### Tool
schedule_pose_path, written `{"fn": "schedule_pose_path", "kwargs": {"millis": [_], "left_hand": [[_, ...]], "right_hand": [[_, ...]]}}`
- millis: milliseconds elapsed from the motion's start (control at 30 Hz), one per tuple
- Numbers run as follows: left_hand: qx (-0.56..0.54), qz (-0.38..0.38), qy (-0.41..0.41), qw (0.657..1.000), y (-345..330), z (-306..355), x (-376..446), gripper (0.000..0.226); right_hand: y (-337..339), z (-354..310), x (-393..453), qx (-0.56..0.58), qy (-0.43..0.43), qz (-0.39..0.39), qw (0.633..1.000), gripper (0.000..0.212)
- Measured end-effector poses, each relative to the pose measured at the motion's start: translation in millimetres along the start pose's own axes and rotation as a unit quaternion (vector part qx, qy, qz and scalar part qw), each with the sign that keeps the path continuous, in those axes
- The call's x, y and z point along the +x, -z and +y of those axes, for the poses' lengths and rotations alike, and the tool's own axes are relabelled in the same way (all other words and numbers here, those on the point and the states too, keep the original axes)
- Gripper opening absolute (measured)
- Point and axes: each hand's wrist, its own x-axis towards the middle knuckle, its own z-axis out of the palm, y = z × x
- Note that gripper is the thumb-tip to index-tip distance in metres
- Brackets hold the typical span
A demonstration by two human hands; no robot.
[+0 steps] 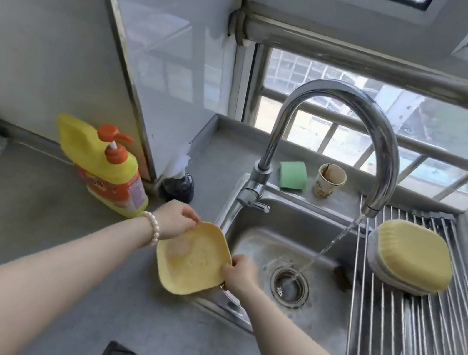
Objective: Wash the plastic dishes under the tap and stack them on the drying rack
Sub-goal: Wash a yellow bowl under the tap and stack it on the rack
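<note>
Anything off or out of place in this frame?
Tap runs into the sink with nothing under it; the yellow dish, held by both hands, is left of the stream. Brown stain on the sink floor by the rack.

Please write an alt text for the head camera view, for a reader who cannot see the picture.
Both hands, left and right, hold a square yellow plastic dish at the left edge of a steel sink, beside the water running from the curved chrome tap. Two upside-down dishes, yellow on grey, lie stacked on the steel roll-up drying rack.
</note>
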Motion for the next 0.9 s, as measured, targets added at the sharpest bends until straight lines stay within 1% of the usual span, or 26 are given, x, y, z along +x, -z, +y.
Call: {"fn": "schedule_pose_path", "kwargs": {"millis": [67, 133, 200, 233, 300, 367, 400, 433, 467, 500, 533, 567, 600, 633, 667, 700, 733, 767, 800, 833, 867, 900], "left_hand": [[0.062, 0.033, -0.005, 0.997, 2, -13, 4, 0.026], [0.106, 0.043, -0.010, 0.993, 1, -19, 6, 0.036], [0.093, 0.023, -0.020, 0.995, -4, -18, 7, 0.038], [0.058, 0.007, -0.020, 0.998, -7, -15, 7, 0.036], [-0.072, -0.041, 0.012, 0.996, -15, -8, 3, 0.027], [-0.212, -0.102, 0.058, 0.970, -23, 1, -2, 0.021], [-0.261, -0.125, 0.071, 0.955, -28, 5, -5, 0.019], [-0.287, -0.140, 0.073, 0.945, -34, 9, -6, 0.018], [-0.300, -0.147, 0.070, 0.940, -40, 13, -6, 0.017], [-0.303, -0.146, 0.067, 0.939, -45, 17, -6, 0.017], [-0.301, -0.143, 0.064, 0.941, -52, 21, -7, 0.017], [-0.289, -0.137, 0.060, 0.946, -58, 25, -7, 0.017], [-0.276, -0.129, 0.056, 0.951, -63, 28, -6, 0.018], [-0.259, -0.123, 0.048, 0.957, -69, 31, -6, 0.019], [-0.247, -0.111, 0.037, 0.962, -75, 33, -6, 0.018], [-0.237, -0.099, 0.022, 0.966, -80, 35, -7, 0.018], [-0.233, -0.089, 0.009, 0.968, -84, 38, -8, 0.017], [-0.232, -0.085, 0.003, 0.969, -88, 39, -9, 0.018], [-0.237, -0.086, 0.001, 0.968, -92, 41, -11, 0.021], [-0.247, -0.088, 0.002, 0.965, -96, 42, -12, 0.023], [-0.260, -0.084, -0.001, 0.962, -98, 43, -12, 0.024], [-0.274, -0.072, -0.006, 0.959, -99, 44, -11, 0.025]], "right_hand": [[14, 0, -4, 0.014, 0.007, 0.002, 1.000, 0.022], [32, 0, -8, 0.017, 0.026, 0.010, 0.999, 0.026], [53, 2, -11, 0.031, 0.049, 0.027, 0.998, 0.028], [62, 2, -11, 0.040, 0.054, 0.036, 0.997, 0.027], [78, 5, -12, 0.047, 0.063, 0.052, 0.996, 0.024], [91, 6, -16, 0.017, 0.076, 0.087, 0.993, 0.026], [96, 7, -19, -0.022, 0.092, 0.110, 0.989, 0.027], [99, 10, -21, -0.084, 0.107, 0.136, 0.981, 0.028], [100, 16, -22, -0.166, 0.121, 0.163, 0.965, 0.030], [98, 22, -24, -0.261, 0.137, 0.188, 0.937, 0.038], [92, 27, -26, -0.339, 0.164, 0.214, 0.901, 0.046], [87, 31, -30, -0.391, 0.203, 0.236, 0.866, 0.050], [82, 33, -36, -0.417, 0.237, 0.238, 0.845, 0.050], [79, 33, -43, -0.445, 0.256, 0.210, 0.832, 0.059], [77, 32, -49, -0.463, 0.242, 0.136, 0.842, 0.079], [75, 34, -52, -0.468, 0.237, 0.081, 0.848, 0.103], [75, 33, -54, -0.451, 0.184, 0.017, 0.873, 0.122], [75, 30, -53, -0.436, 0.143, -0.013, 0.889, 0.131], [73, 26, -50, -0.412, 0.116, -0.019, 0.903, 0.131], [70, 20, -46, -0.383, 0.100, -0.019, 0.918, 0.122], [68, 15, -44, -0.360, 0.105, -0.026, 0.927, 0.107], [66, 9, -46, -0.344, 0.128, -0.037, 0.929, 0.088]]}}
